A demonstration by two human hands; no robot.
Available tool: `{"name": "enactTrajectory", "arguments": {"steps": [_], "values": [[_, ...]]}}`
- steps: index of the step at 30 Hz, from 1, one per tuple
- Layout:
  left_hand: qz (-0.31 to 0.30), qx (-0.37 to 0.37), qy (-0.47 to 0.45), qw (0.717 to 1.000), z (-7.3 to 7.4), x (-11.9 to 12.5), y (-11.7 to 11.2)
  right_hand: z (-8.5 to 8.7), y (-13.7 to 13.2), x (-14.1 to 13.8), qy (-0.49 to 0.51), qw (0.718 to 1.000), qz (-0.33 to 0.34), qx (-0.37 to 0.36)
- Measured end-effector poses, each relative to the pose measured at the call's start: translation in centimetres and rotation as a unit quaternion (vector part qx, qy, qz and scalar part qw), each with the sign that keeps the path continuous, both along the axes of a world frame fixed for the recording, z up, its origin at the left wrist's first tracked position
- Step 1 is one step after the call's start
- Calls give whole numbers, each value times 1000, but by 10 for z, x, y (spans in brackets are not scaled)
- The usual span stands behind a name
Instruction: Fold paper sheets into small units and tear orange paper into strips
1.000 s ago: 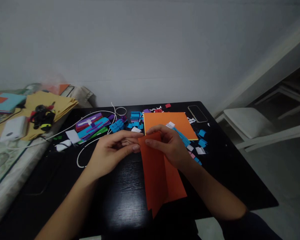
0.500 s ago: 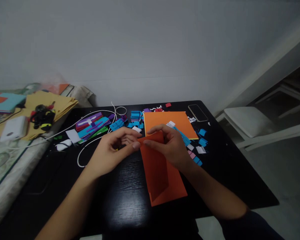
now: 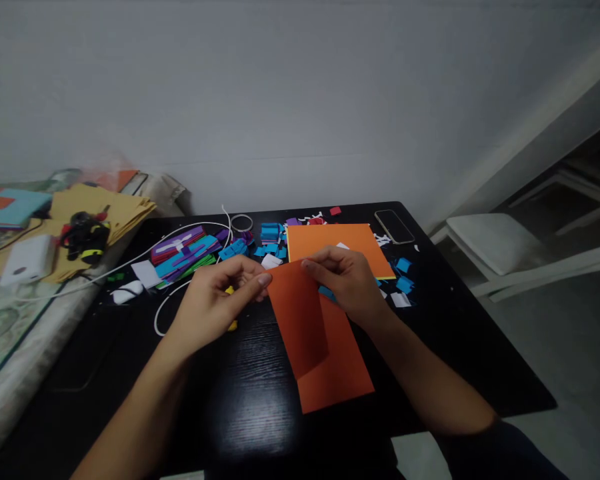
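Both hands hold up a strip of orange paper (image 3: 296,320) by its top edge. My left hand (image 3: 220,293) pinches the upper left corner between thumb and forefinger. Further along that edge, my right hand (image 3: 345,280) grips the paper near its right corner. Below and behind it, a second orange paper surface (image 3: 340,373) lies on the black table (image 3: 250,413); I cannot tell whether the two are joined by a fold. Small blue paper pieces partly show beside my right hand, and a yellow bit (image 3: 233,325) lies near my left.
Behind my hands lie a lighter orange sheet (image 3: 340,235), several colored paper strips (image 3: 185,250), a tape ring (image 3: 241,222) and a white cable (image 3: 157,313). A phone (image 3: 395,227) rests at the back right. Brown envelopes (image 3: 125,203) are at left, a white stool (image 3: 485,240) at right.
The held orange paper has moved left and its lower end has lifted off the bottom sheet. My left hand has shifted left and now pinches the corner; my right fingers have spaced away from it.
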State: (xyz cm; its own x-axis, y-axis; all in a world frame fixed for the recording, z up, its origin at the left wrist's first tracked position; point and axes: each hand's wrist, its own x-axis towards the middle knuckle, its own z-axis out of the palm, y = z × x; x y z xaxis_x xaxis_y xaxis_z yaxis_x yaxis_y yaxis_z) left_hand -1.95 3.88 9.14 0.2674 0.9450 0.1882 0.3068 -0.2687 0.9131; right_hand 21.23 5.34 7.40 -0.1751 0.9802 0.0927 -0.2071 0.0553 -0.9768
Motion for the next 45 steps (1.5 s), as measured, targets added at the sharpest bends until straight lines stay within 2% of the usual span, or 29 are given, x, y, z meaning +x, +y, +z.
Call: {"name": "enactTrajectory", "arguments": {"steps": [5,9,11,16,22,26,31,33,36,42,45], "values": [[-2,-5,1,1000,-2,-1,1,-1,-2,-4,7,1000,-7,16],[-6,-22,-15,1000,-4,-3,2,0,-2,-2,37,998,42,-5],[-2,-28,-28,999,-4,-3,3,0,-1,-2,10,998,57,-5],[0,-44,-46,998,0,-6,7,-4,2,0,-61,998,28,3],[-21,-35,58,998,5,-7,7,-7,1,-1,-109,992,45,40],[-41,-1,72,997,1,7,3,-10,-4,-7,-177,979,85,63],[-29,28,73,997,-9,19,-4,-13,-12,-11,-238,962,122,60],[-10,-6,49,999,-15,17,-10,-14,-17,-8,-249,956,140,60],[54,-78,10,995,-30,6,-28,-22,-25,4,-275,942,184,51],[169,-151,-24,974,-79,-24,-77,-51,-47,36,-340,905,254,-29],[221,-159,25,962,-103,-38,-97,-67,-55,47,-357,895,265,-46]]}}
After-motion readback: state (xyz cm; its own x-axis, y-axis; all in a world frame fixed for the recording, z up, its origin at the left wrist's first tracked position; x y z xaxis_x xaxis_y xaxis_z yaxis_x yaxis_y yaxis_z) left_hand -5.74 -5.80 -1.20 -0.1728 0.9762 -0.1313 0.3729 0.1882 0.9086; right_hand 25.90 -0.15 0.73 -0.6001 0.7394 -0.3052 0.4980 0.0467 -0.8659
